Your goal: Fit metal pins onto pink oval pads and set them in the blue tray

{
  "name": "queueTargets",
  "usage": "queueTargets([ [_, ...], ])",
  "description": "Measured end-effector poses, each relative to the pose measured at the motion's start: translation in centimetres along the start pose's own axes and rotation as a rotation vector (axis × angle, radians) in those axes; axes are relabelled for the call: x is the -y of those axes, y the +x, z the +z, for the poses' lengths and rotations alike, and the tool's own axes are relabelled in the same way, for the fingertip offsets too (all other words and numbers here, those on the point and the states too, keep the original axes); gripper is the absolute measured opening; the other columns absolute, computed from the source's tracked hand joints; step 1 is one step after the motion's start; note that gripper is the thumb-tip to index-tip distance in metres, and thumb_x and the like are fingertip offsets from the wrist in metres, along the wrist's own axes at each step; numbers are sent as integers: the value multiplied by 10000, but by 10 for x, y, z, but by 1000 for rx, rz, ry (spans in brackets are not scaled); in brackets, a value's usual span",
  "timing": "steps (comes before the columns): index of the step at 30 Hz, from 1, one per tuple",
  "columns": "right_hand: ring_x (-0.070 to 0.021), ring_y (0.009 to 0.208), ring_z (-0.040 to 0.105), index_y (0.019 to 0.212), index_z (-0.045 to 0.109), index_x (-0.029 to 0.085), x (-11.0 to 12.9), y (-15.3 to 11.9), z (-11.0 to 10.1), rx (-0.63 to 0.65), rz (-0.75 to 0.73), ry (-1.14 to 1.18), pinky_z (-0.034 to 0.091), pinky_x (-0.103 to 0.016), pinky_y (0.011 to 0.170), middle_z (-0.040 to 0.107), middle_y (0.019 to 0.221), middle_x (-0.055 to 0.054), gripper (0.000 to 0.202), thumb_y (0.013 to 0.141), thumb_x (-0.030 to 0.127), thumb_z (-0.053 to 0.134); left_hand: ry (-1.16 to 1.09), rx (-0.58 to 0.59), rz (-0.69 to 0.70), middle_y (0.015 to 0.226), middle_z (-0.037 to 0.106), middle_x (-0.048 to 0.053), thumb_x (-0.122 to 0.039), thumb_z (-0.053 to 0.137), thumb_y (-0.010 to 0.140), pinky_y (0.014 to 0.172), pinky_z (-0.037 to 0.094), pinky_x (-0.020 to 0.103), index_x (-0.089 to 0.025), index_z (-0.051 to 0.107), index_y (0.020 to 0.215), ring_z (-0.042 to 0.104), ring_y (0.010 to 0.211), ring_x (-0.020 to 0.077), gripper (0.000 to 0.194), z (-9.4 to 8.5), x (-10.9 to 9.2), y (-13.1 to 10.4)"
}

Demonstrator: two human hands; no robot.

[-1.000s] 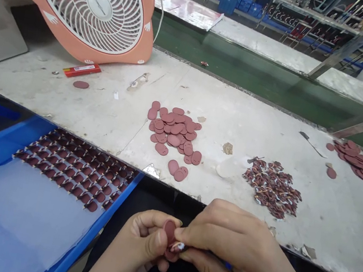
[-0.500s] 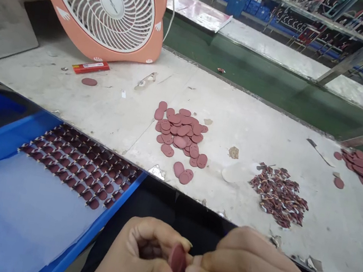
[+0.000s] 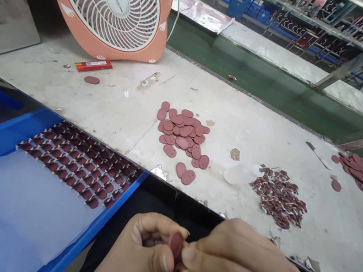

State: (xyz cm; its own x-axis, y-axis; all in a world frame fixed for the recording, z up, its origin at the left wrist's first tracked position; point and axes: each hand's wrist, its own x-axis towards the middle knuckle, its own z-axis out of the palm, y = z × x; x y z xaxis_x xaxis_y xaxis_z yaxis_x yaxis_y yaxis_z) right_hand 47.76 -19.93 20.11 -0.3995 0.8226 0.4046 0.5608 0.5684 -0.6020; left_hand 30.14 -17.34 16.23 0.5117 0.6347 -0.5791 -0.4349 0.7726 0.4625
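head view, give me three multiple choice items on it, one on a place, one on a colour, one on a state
1. Where do the finished pieces in neat rows lie?
A. on the green belt
B. in the blue tray
C. under the fan

2. What colour is the fan's housing?
A. orange-pink
B. black
C. yellow

3. How is the red oval tag being held?
A. lying loose on the bench
B. by the left hand alone
C. pinched between both hands

Answers:
1. B, the rows sit on white sheeting in the blue tray.
2. A, the fan has an orange-pink frame round a white grille.
3. C, the left hand and right hand meet on the red oval tag.
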Motion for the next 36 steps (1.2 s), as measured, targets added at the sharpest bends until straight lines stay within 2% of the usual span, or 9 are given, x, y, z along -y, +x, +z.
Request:
queueTargets([
  [5,-107,773,629,986,676,147,-7,9,1,102,126,125,533,-203,740,709,867,-18,171,868,28,645,-56,-32,8,568,694,-11,-382,918,534,501,451,143,-159,776,702,576,527,65,313,-10,9,12],
  [10,-111,806,619,930,660,167,-10,10,2,134,184,144,517,-212,754,696,887,-17,127,888,53,620,-56,41,-15,598,664,-15,-387,881,611,502,471,133,-160,784,766,562,543,57,292,-21,15,19],
  [12,-119,844,621,1006,659,184,-10,8,-1,141,207,135,516,-219,778,690,920,-16,146,892,95,636,-62,80,-28,612,655,-16,-382,863,646,493,481,134,-150,780,759,568,548,59,271,-23,14,22],
  [16,-137,983,609,1250,577,209,-15,4,-6,46,247,101,499,-222,853,656,1071,-36,419,860,244,728,-156,55,-140,679,709,6,-360,860,658,470,510,130,-172,790,798,631,570,72,244,-27,12,26],
  [20,-114,880,612,1169,632,246,-20,2,0,16,346,128,489,-212,769,658,952,-3,273,901,267,678,-230,55,-218,682,737,25,-415,855,635,436,516,119,-158,791,825,659,554,76,326,-31,11,28],
  [25,-117,819,607,1095,679,297,-21,9,16,83,440,281,479,-242,735,645,850,25,195,900,293,678,-240,104,-166,658,717,5,-407,846,656,430,525,116,-145,772,731,647,545,64,283,-36,14,29],
  [29,-109,771,614,1066,698,264,-19,16,21,72,424,347,479,-235,706,667,782,27,169,902,234,671,-213,141,-143,719,724,34,-421,779,747,458,535,123,-131,775,773,638,562,66,291,-39,13,30],
  [33,-105,727,623,1007,702,215,-17,19,27,21,401,307,501,-214,650,659,772,8,117,907,202,642,-168,165,-126,841,737,79,-531,711,769,471,528,128,-150,778,849,658,657,96,395,-39,8,29],
  [36,-117,688,614,989,682,169,-18,19,38,-165,233,20,518,-223,608,651,766,-13,109,888,161,643,-49,-3,35,869,720,63,-518,750,737,475,517,144,-177,759,909,625,684,106,382,-37,4,25],
])
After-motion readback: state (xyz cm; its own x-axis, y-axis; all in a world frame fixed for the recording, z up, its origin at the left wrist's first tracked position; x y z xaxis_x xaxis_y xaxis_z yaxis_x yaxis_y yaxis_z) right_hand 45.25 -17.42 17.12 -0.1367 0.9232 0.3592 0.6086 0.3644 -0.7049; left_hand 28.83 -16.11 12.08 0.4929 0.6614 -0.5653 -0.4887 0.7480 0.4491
